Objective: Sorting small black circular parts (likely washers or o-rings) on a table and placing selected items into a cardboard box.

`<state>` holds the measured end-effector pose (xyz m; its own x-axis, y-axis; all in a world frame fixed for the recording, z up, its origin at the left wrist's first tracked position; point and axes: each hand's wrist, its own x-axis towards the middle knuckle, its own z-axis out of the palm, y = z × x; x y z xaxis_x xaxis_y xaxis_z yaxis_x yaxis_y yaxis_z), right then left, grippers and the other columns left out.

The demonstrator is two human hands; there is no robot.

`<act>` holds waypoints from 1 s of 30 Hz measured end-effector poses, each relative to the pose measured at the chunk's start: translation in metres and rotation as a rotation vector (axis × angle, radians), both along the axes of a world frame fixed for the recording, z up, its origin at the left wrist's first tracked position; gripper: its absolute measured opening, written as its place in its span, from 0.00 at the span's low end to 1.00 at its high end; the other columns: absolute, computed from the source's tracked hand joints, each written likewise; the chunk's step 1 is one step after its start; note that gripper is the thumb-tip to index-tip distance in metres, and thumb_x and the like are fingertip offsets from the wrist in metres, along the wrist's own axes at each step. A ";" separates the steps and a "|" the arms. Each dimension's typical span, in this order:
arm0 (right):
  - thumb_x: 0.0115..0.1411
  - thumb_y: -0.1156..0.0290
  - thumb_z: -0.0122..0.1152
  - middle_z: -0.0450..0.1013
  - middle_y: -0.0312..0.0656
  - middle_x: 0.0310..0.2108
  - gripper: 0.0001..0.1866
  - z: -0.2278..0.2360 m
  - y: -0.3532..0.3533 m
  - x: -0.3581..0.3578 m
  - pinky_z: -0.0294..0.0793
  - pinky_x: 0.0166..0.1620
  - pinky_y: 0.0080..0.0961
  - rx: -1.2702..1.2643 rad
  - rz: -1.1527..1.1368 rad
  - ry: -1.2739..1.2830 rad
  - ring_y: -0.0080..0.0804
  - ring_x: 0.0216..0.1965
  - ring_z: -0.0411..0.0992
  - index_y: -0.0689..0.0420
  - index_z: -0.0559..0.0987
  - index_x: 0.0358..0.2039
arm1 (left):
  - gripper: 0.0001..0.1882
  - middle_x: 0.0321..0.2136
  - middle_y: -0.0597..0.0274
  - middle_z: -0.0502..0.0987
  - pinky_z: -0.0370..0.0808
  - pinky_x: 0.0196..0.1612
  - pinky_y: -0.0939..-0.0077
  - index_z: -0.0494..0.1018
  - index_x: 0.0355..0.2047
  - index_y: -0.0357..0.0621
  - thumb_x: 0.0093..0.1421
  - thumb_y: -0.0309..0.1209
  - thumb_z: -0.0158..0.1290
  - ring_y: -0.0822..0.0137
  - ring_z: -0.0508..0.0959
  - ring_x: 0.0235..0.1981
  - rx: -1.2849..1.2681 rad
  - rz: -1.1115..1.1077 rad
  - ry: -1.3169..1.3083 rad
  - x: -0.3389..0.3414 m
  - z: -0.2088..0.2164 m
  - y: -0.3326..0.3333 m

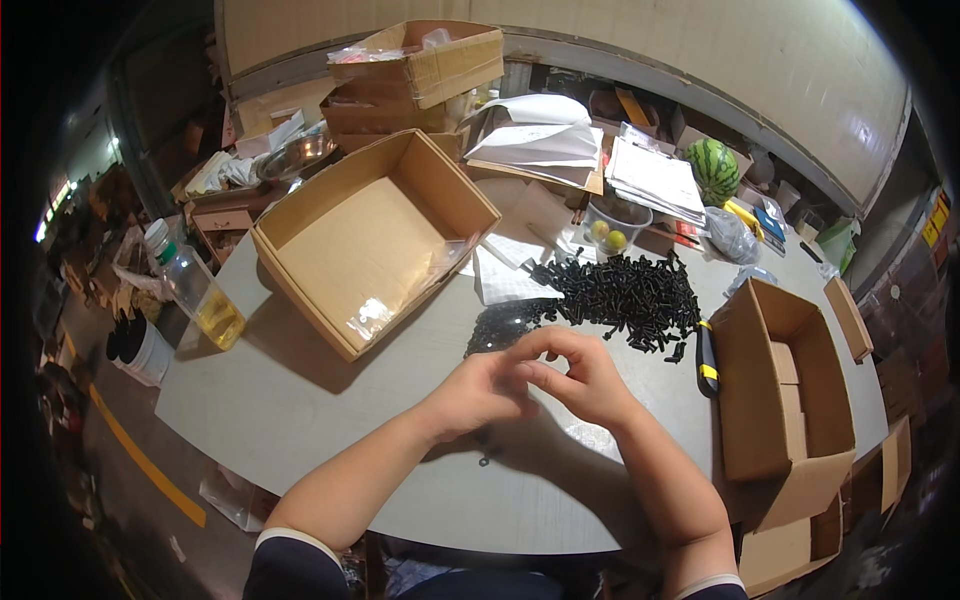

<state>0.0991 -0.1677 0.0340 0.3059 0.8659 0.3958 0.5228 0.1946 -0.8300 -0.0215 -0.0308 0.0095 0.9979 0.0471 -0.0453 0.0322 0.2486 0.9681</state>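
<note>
One view only, from a camera worn on the person's head, looking steeply down and forward over the grey surface [300, 400]. It sits close: both forearms enter from the lower edge and meet near the middle. The wide lens bends the surface's near edge and the far wall [700, 50] into curves, with dark corners around the rim.

Showing a grey table [290, 400], brown boxes [375, 235], a heap of black bits [625, 292], and a green striped watermelon [714, 168]. Holding yellow liquid in a clear bottle [200, 295]. Lying nearby, white papers [540, 140] and a black-and-yellow knife [706, 360].
</note>
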 end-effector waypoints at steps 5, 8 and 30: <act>0.49 0.76 0.64 0.72 0.42 0.40 0.09 0.004 -0.004 0.002 0.67 0.46 0.27 0.046 0.093 -0.370 0.34 0.43 0.70 0.58 0.79 0.33 | 0.20 0.35 0.68 0.73 0.72 0.39 0.82 0.70 0.40 0.40 0.47 0.21 0.63 0.78 0.73 0.35 0.003 -0.140 0.000 -0.003 0.014 0.000; 0.50 0.74 0.65 0.71 0.44 0.37 0.05 -0.003 -0.004 0.006 0.69 0.45 0.29 -0.011 -0.029 -0.206 0.39 0.40 0.70 0.59 0.77 0.27 | 0.15 0.35 0.70 0.72 0.71 0.38 0.84 0.68 0.43 0.41 0.56 0.28 0.58 0.79 0.72 0.33 -0.035 0.015 0.014 0.003 0.005 0.002; 0.55 0.74 0.59 0.65 0.27 0.23 0.05 -0.009 -0.015 0.037 0.60 0.30 0.14 -0.205 0.108 0.542 0.14 0.27 0.61 0.57 0.72 0.25 | 0.09 0.29 0.60 0.76 0.74 0.33 0.80 0.68 0.35 0.38 0.65 0.32 0.46 0.73 0.76 0.29 0.100 0.375 -0.010 -0.039 0.016 0.012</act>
